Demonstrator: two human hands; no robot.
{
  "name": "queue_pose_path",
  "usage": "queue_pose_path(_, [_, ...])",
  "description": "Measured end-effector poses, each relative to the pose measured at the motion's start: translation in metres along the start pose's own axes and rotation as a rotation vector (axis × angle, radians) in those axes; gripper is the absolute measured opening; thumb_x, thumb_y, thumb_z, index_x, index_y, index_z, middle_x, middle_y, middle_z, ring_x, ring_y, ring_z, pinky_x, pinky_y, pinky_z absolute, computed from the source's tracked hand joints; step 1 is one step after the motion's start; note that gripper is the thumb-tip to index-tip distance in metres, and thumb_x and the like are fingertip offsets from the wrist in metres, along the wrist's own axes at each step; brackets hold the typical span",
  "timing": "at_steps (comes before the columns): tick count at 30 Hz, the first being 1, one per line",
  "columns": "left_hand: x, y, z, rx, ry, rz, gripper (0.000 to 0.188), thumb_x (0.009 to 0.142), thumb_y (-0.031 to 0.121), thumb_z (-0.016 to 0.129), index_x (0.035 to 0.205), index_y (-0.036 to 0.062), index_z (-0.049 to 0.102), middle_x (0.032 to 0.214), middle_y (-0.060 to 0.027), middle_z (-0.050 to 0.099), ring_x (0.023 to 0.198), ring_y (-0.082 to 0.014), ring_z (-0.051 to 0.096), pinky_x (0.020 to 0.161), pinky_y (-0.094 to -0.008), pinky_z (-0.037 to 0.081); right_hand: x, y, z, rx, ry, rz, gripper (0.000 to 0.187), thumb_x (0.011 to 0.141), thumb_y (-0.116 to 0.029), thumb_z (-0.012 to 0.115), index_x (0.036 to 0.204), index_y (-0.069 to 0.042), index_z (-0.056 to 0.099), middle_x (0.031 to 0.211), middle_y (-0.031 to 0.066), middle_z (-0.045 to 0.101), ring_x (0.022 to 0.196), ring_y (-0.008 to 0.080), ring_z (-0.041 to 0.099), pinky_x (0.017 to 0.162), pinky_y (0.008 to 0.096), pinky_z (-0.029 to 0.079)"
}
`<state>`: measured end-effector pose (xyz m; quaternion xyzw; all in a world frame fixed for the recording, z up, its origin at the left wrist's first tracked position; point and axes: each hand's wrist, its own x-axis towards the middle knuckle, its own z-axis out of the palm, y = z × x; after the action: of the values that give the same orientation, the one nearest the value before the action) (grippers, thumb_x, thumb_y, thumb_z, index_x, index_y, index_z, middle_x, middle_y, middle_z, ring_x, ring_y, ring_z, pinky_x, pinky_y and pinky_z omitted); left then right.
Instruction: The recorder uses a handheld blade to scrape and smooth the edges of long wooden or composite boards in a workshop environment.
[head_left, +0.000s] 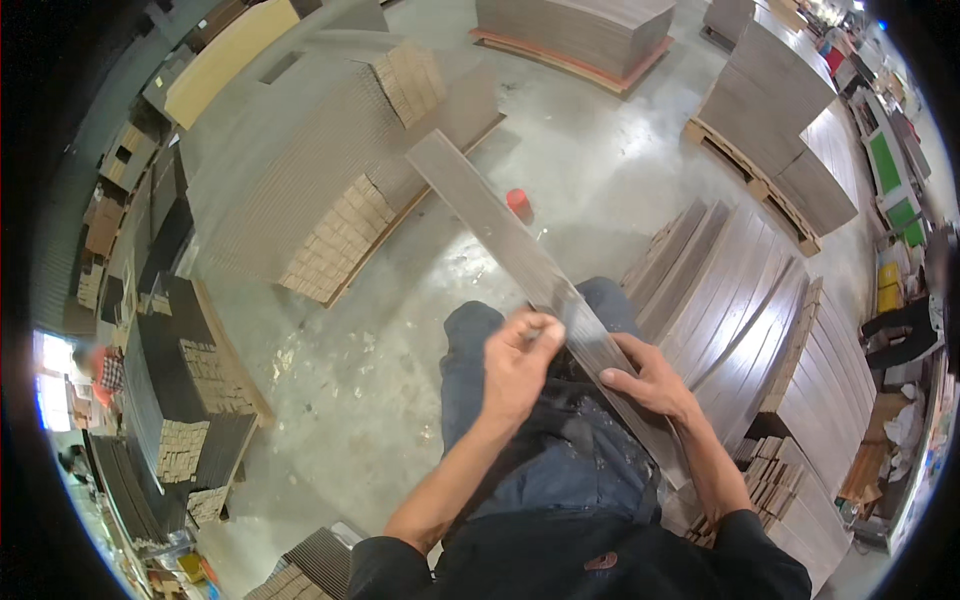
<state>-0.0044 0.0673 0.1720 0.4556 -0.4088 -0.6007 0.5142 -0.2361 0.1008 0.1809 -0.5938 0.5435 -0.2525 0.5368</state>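
Grey-brown wood, long and narrow: that's the flat, smooth-faced plank (545, 285), and it lies aslant over the lap of dark blue, paint-flecked trousers (468, 345). Look at its long axis! The near end sits by the right forearm, and the far end points away, ahead and to the left, out over the glossy pale grey concrete floor (340, 390).

The right hand (652, 380) has the firm hold here, clasping the plank on its right edge in the nearer half, thumb laid over the top face, the other fingers reaching along and around the edge. And the left hand (520, 365)? It's up at the plank's left edge, a touch farther along than the right, thumb and forefinger drawn together, the rest curled in. Whether those fingers pinch something small, or touch the wood at all, I can't tell; there's blur around them. So here's the relation that counts: the plank runs between the two hands, just to the right of the left fingertips, with the right hand the nearer one, already on it.

Beyond the plank's right edge, toward its far half, a small red cylinder (517, 203) stands on the floor. To the plank's right, close by, come fanned stacks of matching grey-brown boards (730, 290); off to its left, a broad, ridged stack of brown panels (300, 190).
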Motion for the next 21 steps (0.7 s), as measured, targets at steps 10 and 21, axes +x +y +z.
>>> queue_pose_path(10, [0.099,0.109,-0.090,0.346,0.461,0.381,0.017,0.097,0.013,0.071,0.103,-0.0033,0.074,0.084,0.0013,0.068,0.075,-0.0058,0.057,0.067,-0.0233,0.047,-0.021,-0.005,0.000,-0.070,-0.013,-0.021,0.067,0.094,-0.049,0.070,0.142,-0.004,0.058,0.134,0.0170,0.066,0.123,0.0323,0.062,0.103,0.0459,0.048])
queue_pose_path(21, [0.117,0.102,-0.092,0.632,0.342,0.648,0.013,0.093,0.007,0.073,0.103,-0.0002,0.076,0.086,-0.0064,0.069,0.076,-0.0124,0.062,0.069,-0.0267,0.049,-0.017,-0.019,0.004,-0.077,-0.020,-0.013,0.066,0.095,-0.047,0.070,0.143,-0.003,0.057,0.135,0.0181,0.065,0.123,0.0328,0.062,0.097,0.0458,0.052])
